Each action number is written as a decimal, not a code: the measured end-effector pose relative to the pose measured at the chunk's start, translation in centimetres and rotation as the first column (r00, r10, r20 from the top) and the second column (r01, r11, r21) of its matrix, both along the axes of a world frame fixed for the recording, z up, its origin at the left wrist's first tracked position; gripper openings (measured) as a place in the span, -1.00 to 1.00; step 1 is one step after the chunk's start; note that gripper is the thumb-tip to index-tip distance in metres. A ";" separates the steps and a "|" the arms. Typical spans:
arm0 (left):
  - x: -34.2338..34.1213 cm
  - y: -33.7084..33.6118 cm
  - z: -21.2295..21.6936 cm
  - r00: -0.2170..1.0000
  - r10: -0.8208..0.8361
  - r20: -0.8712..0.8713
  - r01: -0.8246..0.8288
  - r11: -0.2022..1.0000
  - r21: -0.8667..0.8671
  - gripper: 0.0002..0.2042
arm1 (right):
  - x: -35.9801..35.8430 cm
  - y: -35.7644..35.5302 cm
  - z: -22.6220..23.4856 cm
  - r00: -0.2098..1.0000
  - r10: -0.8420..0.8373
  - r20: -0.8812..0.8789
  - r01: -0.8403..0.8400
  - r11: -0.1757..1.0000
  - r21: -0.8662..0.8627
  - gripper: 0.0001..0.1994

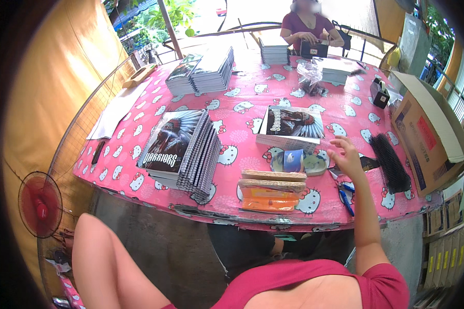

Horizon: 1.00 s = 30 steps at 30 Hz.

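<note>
My right hand (347,158) hovers over the table with fingers apart and a little curled, nothing visible in them. It is beside the right edge of a stack of unbound books (294,123) with a dark feathered-headdress cover. Just left of the hand lie a blue tape roll (294,160) and a paler roll (315,164). Blue pens (346,203) and a bundle of black spiral binding coils (390,164) lie near my right forearm. To the left stands a stack of spiral-bound notebooks (178,147). My bent left arm (100,257) shows at the lower left; its hand is out of view.
Brown boards with an orange block (269,200) sit at the near edge. More book stacks (203,72) stand farther back. An open cardboard box (428,136) and a black tape dispenser (380,93) are right. A co-worker (308,28) handles a black object across the table. A fan (40,206) stands left.
</note>
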<state>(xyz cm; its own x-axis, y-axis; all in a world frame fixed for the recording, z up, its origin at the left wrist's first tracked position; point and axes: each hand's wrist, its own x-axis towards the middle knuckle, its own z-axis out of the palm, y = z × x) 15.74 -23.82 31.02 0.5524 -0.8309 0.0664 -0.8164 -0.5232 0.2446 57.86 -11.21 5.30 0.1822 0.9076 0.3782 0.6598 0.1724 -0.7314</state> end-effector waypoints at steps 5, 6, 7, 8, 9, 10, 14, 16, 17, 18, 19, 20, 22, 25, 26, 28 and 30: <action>-1.7 -0.9 0.6 1.000 -0.009 -0.023 0.008 0.999 -0.035 -0.70 | 0.9 7.8 -2.2 0.908 -0.205 -0.366 0.160 0.976 -0.150 -0.55; -1.9 -0.8 0.6 1.000 -0.021 -0.024 0.019 0.999 -0.050 -0.70 | 1.4 9.3 -2.6 0.923 -0.366 -0.123 0.351 0.928 -0.125 -0.54; -2.2 -1.3 0.9 1.000 -0.016 -0.024 0.015 0.998 -0.059 -0.70 | 1.5 10.4 -2.4 0.890 -0.380 -0.253 0.310 0.909 -0.278 -0.53; -2.5 -1.8 1.2 1.000 -0.014 -0.024 0.013 0.997 -0.074 -0.69 | 1.6 11.2 -2.3 0.836 -0.407 -0.368 0.240 0.874 -0.422 -0.52; -2.9 -1.8 1.1 1.000 -0.027 -0.014 0.025 0.996 -0.091 -0.69 | 1.9 12.0 -2.2 0.764 -0.451 -0.460 0.157 0.823 -0.546 -0.51; -3.4 -1.9 1.1 0.999 -0.035 0.007 0.035 0.995 -0.098 -0.69 | 2.0 12.4 -2.7 0.772 -0.389 -0.503 0.094 0.852 -0.515 -0.52; -5.0 -3.1 1.5 0.995 -0.081 0.060 0.091 0.980 -0.177 -0.69 | 0.6 12.0 -5.3 0.762 -0.253 -0.596 0.004 0.922 -0.387 -0.57; -5.7 -3.6 1.9 0.984 -0.140 0.109 0.164 0.953 -0.254 -0.68 | 0.9 11.2 -5.1 0.843 -0.274 -0.463 0.138 0.942 -0.306 -0.61; -5.9 -3.4 2.0 0.975 -0.172 0.138 0.206 0.935 -0.288 -0.68 | 1.5 10.7 -4.7 0.899 -0.303 -0.316 0.235 0.943 -0.235 -0.63; -6.2 -3.0 1.9 0.960 -0.203 0.191 0.260 0.902 -0.345 -0.68 | 2.3 9.8 -4.1 0.924 -0.349 -0.159 0.326 0.933 -0.150 -0.65; -6.0 -2.3 1.7 0.947 -0.186 0.263 0.285 0.864 -0.416 -0.67 | 1.7 8.1 -2.2 0.913 -0.374 -0.163 0.352 0.924 -0.151 -0.68; -5.5 -1.5 1.4 0.936 -0.093 0.338 0.263 0.824 -0.502 -0.67 | 1.4 7.6 -2.1 0.918 -0.278 -0.281 0.276 0.960 -0.047 -0.69; -1.8 1.4 -1.6 0.736 0.582 0.346 -0.055 0.561 -0.826 -0.60 | 3.0 4.7 -1.4 0.886 -0.109 -0.452 0.215 0.958 0.190 -0.69; 4.2 7.1 -8.7 -0.038 0.995 -0.094 -0.242 -0.101 -0.965 -0.17 | -3.5 -0.5 2.4 0.817 0.070 -0.573 0.139 0.939 0.313 -0.64; 5.2 10.3 -11.9 -0.246 0.953 -0.176 -0.291 -0.245 -0.925 -0.05 | -5.1 -2.1 2.9 0.808 0.053 -0.587 0.144 0.948 0.284 -0.60; 7.7 12.9 -15.8 -0.281 0.927 -0.249 -0.365 -0.344 -0.865 -0.34 | -7.9 -4.4 2.7 0.792 0.097 -0.603 0.078 0.963 0.257 -0.55; 8.2 13.5 -17.2 -0.101 0.897 -0.430 -0.368 -0.435 -0.822 -0.53 | -9.0 -5.5 2.0 0.789 0.198 -0.581 -0.026 0.957 0.290 -0.53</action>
<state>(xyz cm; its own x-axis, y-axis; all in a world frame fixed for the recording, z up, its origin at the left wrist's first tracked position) 23.89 -10.30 13.84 0.1887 0.8622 0.4701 0.0486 -0.4863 0.8724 48.82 -16.70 7.33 0.3522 0.8236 0.4446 0.0674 0.4514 -0.8897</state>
